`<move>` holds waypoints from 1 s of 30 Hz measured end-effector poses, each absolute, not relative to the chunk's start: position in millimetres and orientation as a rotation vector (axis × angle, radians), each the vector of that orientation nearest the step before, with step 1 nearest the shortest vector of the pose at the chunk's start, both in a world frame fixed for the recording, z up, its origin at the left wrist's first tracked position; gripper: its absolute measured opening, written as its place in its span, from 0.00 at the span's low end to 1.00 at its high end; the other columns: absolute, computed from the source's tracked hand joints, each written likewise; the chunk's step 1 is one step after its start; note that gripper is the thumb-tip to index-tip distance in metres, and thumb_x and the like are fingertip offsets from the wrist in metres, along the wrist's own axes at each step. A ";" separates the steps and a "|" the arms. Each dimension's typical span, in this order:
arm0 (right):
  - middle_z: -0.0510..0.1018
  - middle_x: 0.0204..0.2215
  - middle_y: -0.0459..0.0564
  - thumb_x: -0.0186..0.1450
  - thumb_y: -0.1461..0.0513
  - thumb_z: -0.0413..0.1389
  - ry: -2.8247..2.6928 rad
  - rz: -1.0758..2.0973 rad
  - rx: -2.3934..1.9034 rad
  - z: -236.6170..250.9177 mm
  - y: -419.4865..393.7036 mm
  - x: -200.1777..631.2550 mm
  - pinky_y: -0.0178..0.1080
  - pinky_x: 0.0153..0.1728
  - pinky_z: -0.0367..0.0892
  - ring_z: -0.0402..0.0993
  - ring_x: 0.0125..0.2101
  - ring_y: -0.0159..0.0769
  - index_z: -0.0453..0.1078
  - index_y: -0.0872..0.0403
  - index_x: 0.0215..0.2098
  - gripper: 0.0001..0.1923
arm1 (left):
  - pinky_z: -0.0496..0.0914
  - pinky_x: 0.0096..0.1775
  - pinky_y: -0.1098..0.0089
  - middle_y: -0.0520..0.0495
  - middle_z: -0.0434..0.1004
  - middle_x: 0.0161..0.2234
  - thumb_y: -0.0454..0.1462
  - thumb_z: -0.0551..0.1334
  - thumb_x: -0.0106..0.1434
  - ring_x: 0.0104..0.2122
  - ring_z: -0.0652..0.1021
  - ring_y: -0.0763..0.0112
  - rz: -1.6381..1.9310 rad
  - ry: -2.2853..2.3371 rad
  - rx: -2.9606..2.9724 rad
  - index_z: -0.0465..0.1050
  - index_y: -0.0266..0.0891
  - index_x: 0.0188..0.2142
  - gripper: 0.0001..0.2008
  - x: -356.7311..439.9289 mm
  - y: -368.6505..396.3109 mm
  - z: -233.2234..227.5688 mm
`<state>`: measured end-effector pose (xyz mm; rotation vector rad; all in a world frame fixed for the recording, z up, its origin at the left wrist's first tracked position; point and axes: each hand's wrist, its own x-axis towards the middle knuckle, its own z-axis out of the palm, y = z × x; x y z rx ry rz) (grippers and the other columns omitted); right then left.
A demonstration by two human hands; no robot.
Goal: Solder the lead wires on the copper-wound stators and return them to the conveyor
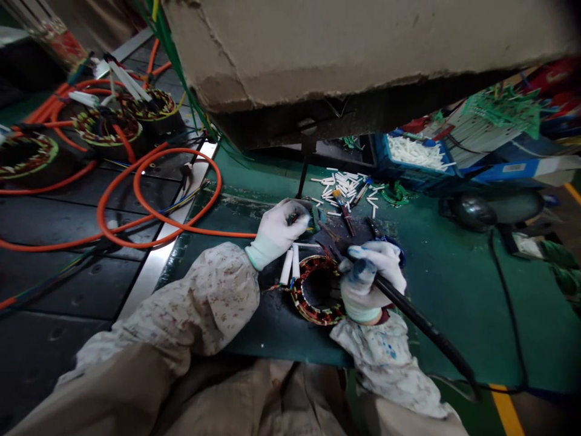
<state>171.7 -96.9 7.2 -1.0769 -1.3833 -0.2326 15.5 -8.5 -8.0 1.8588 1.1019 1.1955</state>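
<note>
A round motor stator (pixel 318 292) with copper windings lies on the green bench (pixel 445 284) in front of me. White sleeved leads (pixel 290 264) stick up from its left side. My left hand (pixel 279 230), in a white glove, is closed on the wires just above the stator. My right hand (pixel 370 280), also gloved, grips a black corded hand tool (pixel 411 316) whose tip rests at the stator's upper right rim; its cable trails off to the lower right.
Loose white sleeve pieces (pixel 345 184) lie behind the stator. A blue bin (pixel 415 158) of sleeves stands at the back right. Orange cables (pixel 158 200) and other stators (pixel 106 126) cover the black conveyor on the left. A cardboard box (pixel 354 48) overhangs the bench.
</note>
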 end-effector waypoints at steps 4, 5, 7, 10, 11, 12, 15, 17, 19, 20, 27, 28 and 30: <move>0.68 0.13 0.40 0.72 0.50 0.50 -1.388 -0.238 -1.094 7.5 -98.6 170.9 0.44 0.37 0.61 0.66 0.22 0.35 0.73 0.47 0.33 0.16 | 0.74 0.47 0.70 0.48 0.81 0.38 0.33 0.63 0.62 0.41 0.81 0.68 1.208 1.095 1.878 0.74 0.39 0.32 0.02 14.9 -8.0 -6.5; 0.68 0.14 0.41 0.72 0.50 0.50 -1.392 -0.235 -1.103 7.5 -99.4 171.3 0.44 0.37 0.61 0.67 0.22 0.35 0.73 0.47 0.32 0.16 | 0.74 0.47 0.70 0.48 0.81 0.38 0.33 0.63 0.62 0.41 0.81 0.68 1.206 1.100 1.881 0.74 0.39 0.33 0.02 14.9 -7.9 -6.0; 0.69 0.15 0.41 0.71 0.50 0.50 -1.408 -0.223 -1.132 7.6 -101.7 172.6 0.45 0.38 0.62 0.68 0.23 0.35 0.73 0.46 0.32 0.16 | 0.73 0.46 0.70 0.48 0.81 0.38 0.34 0.63 0.63 0.41 0.81 0.68 1.197 1.115 1.884 0.75 0.39 0.34 0.02 14.8 -7.6 -5.1; 0.71 0.17 0.43 0.72 0.50 0.48 -1.450 -0.198 -1.203 8.2 -105.3 175.5 0.46 0.38 0.64 0.70 0.24 0.37 0.73 0.46 0.33 0.17 | 0.73 0.47 0.71 0.48 0.82 0.39 0.34 0.63 0.64 0.42 0.81 0.68 1.197 1.132 1.881 0.75 0.39 0.34 0.02 15.1 -8.0 -4.4; 0.71 0.17 0.44 0.72 0.50 0.48 -1.459 -0.194 -1.222 8.3 -105.8 176.4 0.47 0.38 0.64 0.71 0.24 0.37 0.73 0.47 0.33 0.17 | 0.73 0.47 0.71 0.48 0.82 0.39 0.34 0.62 0.64 0.42 0.81 0.68 1.199 1.135 1.881 0.75 0.39 0.34 0.03 15.2 -8.4 -4.4; 0.72 0.18 0.44 0.72 0.49 0.47 -1.465 -0.193 -1.234 8.2 -105.9 177.1 0.47 0.37 0.65 0.71 0.25 0.38 0.73 0.47 0.33 0.18 | 0.73 0.47 0.71 0.48 0.82 0.39 0.34 0.62 0.64 0.42 0.81 0.68 1.202 1.137 1.883 0.75 0.39 0.35 0.03 15.4 -8.7 -4.6; 0.72 0.19 0.45 0.72 0.49 0.47 -1.458 -0.210 -1.220 7.1 -104.4 177.4 0.46 0.37 0.65 0.71 0.25 0.37 0.74 0.47 0.33 0.19 | 0.74 0.47 0.71 0.48 0.82 0.39 0.34 0.62 0.64 0.42 0.81 0.68 1.223 1.138 1.891 0.75 0.39 0.35 0.03 15.9 -9.7 -5.8; 0.71 0.19 0.44 0.72 0.49 0.48 -1.446 -0.225 -1.190 6.6 -104.2 175.5 0.45 0.37 0.65 0.70 0.24 0.36 0.74 0.47 0.33 0.18 | 0.74 0.47 0.71 0.48 0.82 0.40 0.34 0.63 0.64 0.42 0.81 0.69 1.244 1.133 1.890 0.76 0.39 0.35 0.03 16.3 -10.1 -6.9; 0.70 0.18 0.43 0.72 0.50 0.48 -1.444 -0.238 -1.173 7.2 -106.0 173.0 0.45 0.37 0.65 0.70 0.24 0.35 0.73 0.47 0.33 0.18 | 0.74 0.47 0.71 0.48 0.82 0.39 0.34 0.63 0.64 0.42 0.81 0.69 1.261 1.123 1.892 0.76 0.39 0.35 0.02 16.5 -10.5 -7.9; 0.71 0.18 0.43 0.72 0.50 0.48 -1.448 -0.242 -1.180 8.0 -106.9 172.4 0.45 0.38 0.65 0.70 0.24 0.35 0.73 0.48 0.33 0.18 | 0.74 0.47 0.71 0.48 0.83 0.39 0.33 0.63 0.64 0.42 0.81 0.69 1.268 1.116 1.896 0.76 0.39 0.35 0.02 16.5 -10.7 -8.3; 0.80 0.44 0.53 0.71 0.55 0.50 -1.350 -0.239 -1.571 -2.0 -59.9 230.6 0.46 0.49 0.70 0.78 0.43 0.41 0.72 0.52 0.49 0.15 | 0.75 0.46 0.71 0.48 0.83 0.40 0.32 0.65 0.63 0.42 0.82 0.69 1.302 1.062 1.948 0.76 0.39 0.33 0.02 15.9 -12.6 -10.5; 0.79 0.46 0.55 0.70 0.55 0.50 -1.359 -0.213 -1.644 -6.8 -45.0 247.1 0.46 0.50 0.70 0.77 0.44 0.42 0.70 0.53 0.52 0.17 | 0.75 0.46 0.70 0.48 0.83 0.41 0.32 0.65 0.63 0.42 0.82 0.69 1.305 1.062 1.956 0.76 0.39 0.33 0.02 15.9 -12.4 -10.9; 0.79 0.46 0.57 0.69 0.57 0.48 -1.446 -0.127 -1.847 -15.5 -17.5 276.5 0.49 0.51 0.69 0.76 0.46 0.45 0.70 0.55 0.54 0.20 | 0.75 0.47 0.70 0.48 0.83 0.40 0.32 0.65 0.63 0.42 0.82 0.69 1.312 1.067 1.967 0.76 0.39 0.33 0.03 16.1 -11.5 -11.7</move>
